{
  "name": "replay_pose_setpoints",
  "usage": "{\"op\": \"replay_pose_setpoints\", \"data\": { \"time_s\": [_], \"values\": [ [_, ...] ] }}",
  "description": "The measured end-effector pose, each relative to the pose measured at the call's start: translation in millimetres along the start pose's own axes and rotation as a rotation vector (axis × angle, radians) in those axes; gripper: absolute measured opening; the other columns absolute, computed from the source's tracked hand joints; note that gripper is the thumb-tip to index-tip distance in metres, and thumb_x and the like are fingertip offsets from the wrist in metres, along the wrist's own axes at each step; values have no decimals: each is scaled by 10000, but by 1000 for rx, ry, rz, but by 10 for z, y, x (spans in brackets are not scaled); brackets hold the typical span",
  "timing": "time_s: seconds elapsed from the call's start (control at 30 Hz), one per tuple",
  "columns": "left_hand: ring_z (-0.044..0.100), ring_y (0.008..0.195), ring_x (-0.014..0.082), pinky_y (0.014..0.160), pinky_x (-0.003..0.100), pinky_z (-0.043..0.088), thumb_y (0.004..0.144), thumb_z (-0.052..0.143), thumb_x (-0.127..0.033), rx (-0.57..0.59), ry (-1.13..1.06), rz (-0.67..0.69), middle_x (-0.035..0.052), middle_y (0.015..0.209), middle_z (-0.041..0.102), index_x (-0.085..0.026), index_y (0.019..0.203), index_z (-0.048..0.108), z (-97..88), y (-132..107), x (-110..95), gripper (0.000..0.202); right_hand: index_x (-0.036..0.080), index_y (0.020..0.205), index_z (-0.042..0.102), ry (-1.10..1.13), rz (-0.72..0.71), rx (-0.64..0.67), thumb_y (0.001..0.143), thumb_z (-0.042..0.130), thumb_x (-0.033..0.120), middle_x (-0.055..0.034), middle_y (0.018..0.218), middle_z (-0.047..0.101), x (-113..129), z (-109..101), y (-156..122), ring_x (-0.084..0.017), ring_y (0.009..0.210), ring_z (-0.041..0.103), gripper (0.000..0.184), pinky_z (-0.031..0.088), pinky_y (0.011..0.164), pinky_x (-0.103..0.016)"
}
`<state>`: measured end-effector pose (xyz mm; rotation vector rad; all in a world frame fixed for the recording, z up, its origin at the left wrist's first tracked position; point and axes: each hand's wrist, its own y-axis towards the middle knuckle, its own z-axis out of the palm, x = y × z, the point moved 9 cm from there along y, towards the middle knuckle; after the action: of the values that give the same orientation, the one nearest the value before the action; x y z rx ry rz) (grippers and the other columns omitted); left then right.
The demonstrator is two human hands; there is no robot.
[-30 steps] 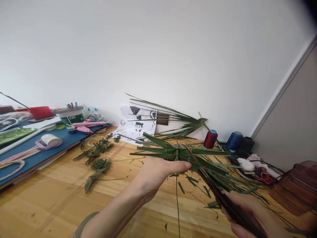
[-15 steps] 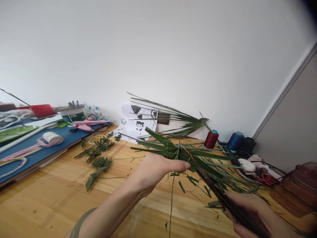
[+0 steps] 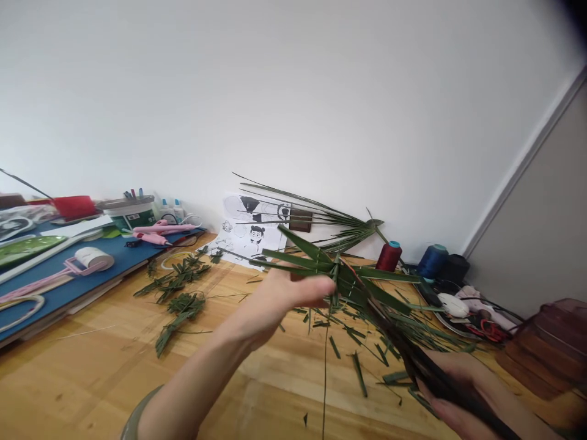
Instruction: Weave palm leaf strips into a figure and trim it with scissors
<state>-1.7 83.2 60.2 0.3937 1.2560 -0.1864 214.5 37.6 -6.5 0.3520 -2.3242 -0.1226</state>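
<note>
My left hand [image 3: 293, 290] holds a woven green palm-leaf piece [image 3: 316, 260], its pointed strips fanning out to both sides. The thumb lies at the folded middle; the other fingers are mostly hidden behind the leaf. My right hand [image 3: 472, 385], at the lower right, is closed around long dark scissors [image 3: 398, 339]. Their narrow tip lies against the right half of the woven leaf. A thin stem [image 3: 325, 379] hangs down below the piece. Under it, cut leaf scraps [image 3: 360, 374] are scattered on the wooden table [image 3: 257, 397].
Finished-looking leaf weavings [image 3: 181, 311] lie at left, by a blue board [image 3: 119, 250] with a pink glue gun [image 3: 153, 234]. A palm frond [image 3: 339, 223] leans against the wall behind printed drawings [image 3: 250, 235]. Thread spools [image 3: 389, 255], a tray [image 3: 452, 324] and a reddish translucent container [image 3: 545, 348] stand right.
The left thumb has lifted and shifted left across the woven leaf. The scissors have moved slightly along with the leaf. Another cut strip now lies on the table below.
</note>
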Motion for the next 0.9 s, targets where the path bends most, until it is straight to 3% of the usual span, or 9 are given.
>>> {"op": "replay_pose_setpoints", "data": {
  "time_s": [0.1, 0.2, 0.27, 0.37, 0.43, 0.53, 0.6, 0.73, 0.9],
  "values": [
    [525, 980, 257, 757, 351, 451, 666, 485, -578, -168, -136, 128, 102, 1081, 583, -156, 937, 611, -233, 8, -256, 517, 175, 834, 634, 13, 29, 73, 688, 545, 372, -49, 737, 641, -74, 38, 14, -213, 677, 594, 260, 490, 586, -261],
    [560, 886, 200, 736, 291, 438, 643, 610, -437, -299, 16, 183, 73, 994, 620, -167, 964, 584, -379, -16, -399, 420, 166, 830, 612, 54, 43, 131, 657, 578, 363, -60, 739, 624, -104, 52, 49, -206, 675, 581, 264, 485, 576, -255],
    [580, 755, 149, 693, 252, 435, 588, 698, -284, -270, 125, 166, 35, 837, 654, -167, 910, 603, -359, 4, -372, 356, 166, 742, 597, 114, 42, 202, 643, 583, 378, -40, 663, 586, -25, 86, 79, -172, 593, 550, 235, 468, 533, -238],
    [572, 641, 103, 642, 216, 432, 564, 718, -198, -191, 120, 83, 2, 676, 647, -146, 740, 633, -310, 54, -191, 201, 171, 617, 514, 247, 78, 351, 660, 532, 481, 14, 533, 458, 155, 186, 90, -99, 450, 433, 314, 391, 420, -193],
    [566, 608, 92, 612, 204, 428, 549, 724, -177, -133, 84, -2, 0, 650, 643, -136, 676, 632, -278, 81, -54, 162, 174, 627, 479, 350, 115, 390, 667, 489, 548, 24, 515, 430, 232, 222, 83, -89, 437, 410, 376, 364, 413, -183],
    [586, 657, 127, 618, 225, 433, 531, 732, -182, 33, 72, -125, 33, 720, 660, -137, 771, 649, -180, 97, 79, 258, 178, 613, 452, 486, 132, 368, 697, 437, 559, 25, 499, 433, 248, 226, 82, -81, 426, 396, 390, 365, 450, -192],
    [593, 798, 188, 690, 278, 441, 588, 694, -271, 60, 50, -121, 74, 865, 662, -151, 873, 637, -204, 108, 49, 315, 180, 575, 438, 540, 104, 343, 713, 417, 545, 34, 472, 420, 248, 208, 91, -66, 394, 347, 391, 368, 471, -197],
    [523, 1002, 231, 851, 350, 374, 717, 538, -407, -73, 139, 15, 95, 1032, 622, -174, 926, 616, -396, 131, -155, 323, 181, 610, 450, 459, 112, 436, 674, 446, 596, 18, 507, 443, 268, 261, 61, -78, 411, 388, 419, 347, 421, -188],
    [582, 829, 189, 739, 278, 423, 566, 696, -275, 72, 471, -68, 47, 854, 667, -170, 812, 653, -192, 76, -114, 271, 197, 627, 441, 336, 231, 423, 611, 483, 624, 26, 502, 416, 237, 279, 34, -95, 435, 414, 429, 359, 413, -185]
  ]
}}
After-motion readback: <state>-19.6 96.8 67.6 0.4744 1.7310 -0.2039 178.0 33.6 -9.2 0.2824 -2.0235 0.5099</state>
